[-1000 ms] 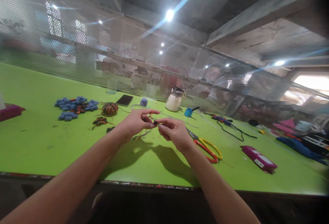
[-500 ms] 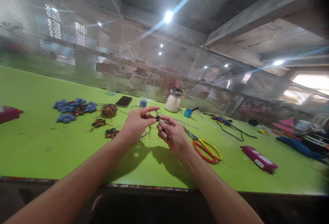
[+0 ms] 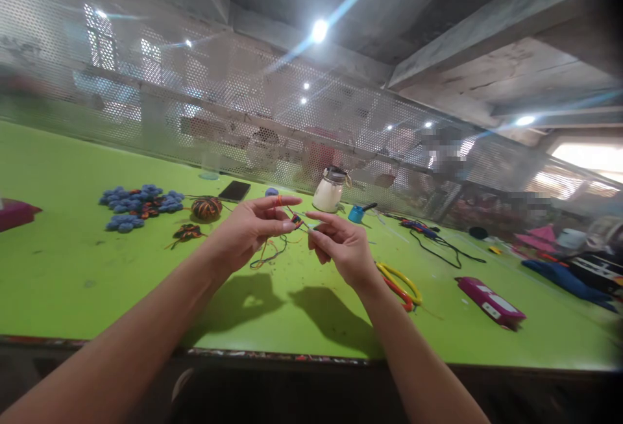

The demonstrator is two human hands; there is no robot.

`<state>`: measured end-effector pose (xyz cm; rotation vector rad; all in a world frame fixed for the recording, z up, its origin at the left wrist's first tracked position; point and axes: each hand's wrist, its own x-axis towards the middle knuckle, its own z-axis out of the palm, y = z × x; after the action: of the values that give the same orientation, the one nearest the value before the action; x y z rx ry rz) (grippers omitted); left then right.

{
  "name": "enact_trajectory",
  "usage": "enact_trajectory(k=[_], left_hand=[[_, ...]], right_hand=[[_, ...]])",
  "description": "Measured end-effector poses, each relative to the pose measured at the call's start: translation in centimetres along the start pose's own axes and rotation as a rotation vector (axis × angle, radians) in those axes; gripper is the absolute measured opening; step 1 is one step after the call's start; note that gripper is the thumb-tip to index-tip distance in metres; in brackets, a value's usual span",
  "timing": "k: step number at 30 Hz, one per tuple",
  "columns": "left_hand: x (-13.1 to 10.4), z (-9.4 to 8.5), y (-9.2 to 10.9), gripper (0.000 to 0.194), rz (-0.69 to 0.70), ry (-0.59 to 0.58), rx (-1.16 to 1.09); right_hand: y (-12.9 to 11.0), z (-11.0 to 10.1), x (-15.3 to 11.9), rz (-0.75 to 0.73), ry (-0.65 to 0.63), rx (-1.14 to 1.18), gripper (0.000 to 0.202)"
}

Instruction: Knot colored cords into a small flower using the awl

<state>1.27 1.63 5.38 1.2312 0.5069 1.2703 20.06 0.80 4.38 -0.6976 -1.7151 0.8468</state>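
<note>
Between thumb and fingers, my left hand [image 3: 248, 229] pinches a small dark, multicoloured yarn piece [image 3: 296, 221], with orange yarn looped round its raised index finger. My right hand [image 3: 343, 245] is closed on a thin tool, perhaps a crochet hook [image 3: 306, 224], whose tip reaches the yarn piece. Loose yarn tails [image 3: 270, 255] hang below my left hand. Left of my hands lie an orange-and-black yarn ball [image 3: 206, 208], a small yarn flower [image 3: 187, 233] and a cluster of blue yarn flowers [image 3: 127, 201]. My right wrist partly covers the scissors [image 3: 402, 281].
Behind my hands stand a white jar [image 3: 328, 191], a phone [image 3: 234, 191] and a small blue container [image 3: 355, 213]. To the right are dark cords [image 3: 438, 239] and a magenta case [image 3: 491, 302] on the green table [image 3: 146, 294]. A perforated screen [image 3: 272, 119] rises behind.
My hands have drawn slightly apart. The yarn piece shows more clearly between them. My left arm now hides the second small flower, and my right hand covers more of the scissors.
</note>
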Motion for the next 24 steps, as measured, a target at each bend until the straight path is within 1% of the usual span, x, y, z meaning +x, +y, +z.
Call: enact_trajectory(k=[5,9,17,22,24], left_hand=[[-0.2,0.1,0.2,0.041,0.005,0.001,0.079],[-0.2,0.1,0.3,0.038,-0.005,0.02,0.053],[0.0,-0.3,0.2,0.033,-0.042,0.02,-0.023],[0.0,-0.4,-0.1,0.017,-0.023,0.007,-0.037],[0.0,-0.3,-0.1,0.015,-0.016,0.012,-0.039]], right_hand=[[0.1,-0.6,-0.1,-0.066,0.009,-0.125,0.028],[0.2,-1.1,-0.2,-0.097,0.011,-0.174,0.026],[0.2,-1.3,-0.1,-0.1,0.002,-0.145,0.023],[0.3,-1.2,0.0,-0.067,0.005,-0.095,0.021],[0.3,-1.2,0.0,-0.066,0.009,-0.09,0.021]])
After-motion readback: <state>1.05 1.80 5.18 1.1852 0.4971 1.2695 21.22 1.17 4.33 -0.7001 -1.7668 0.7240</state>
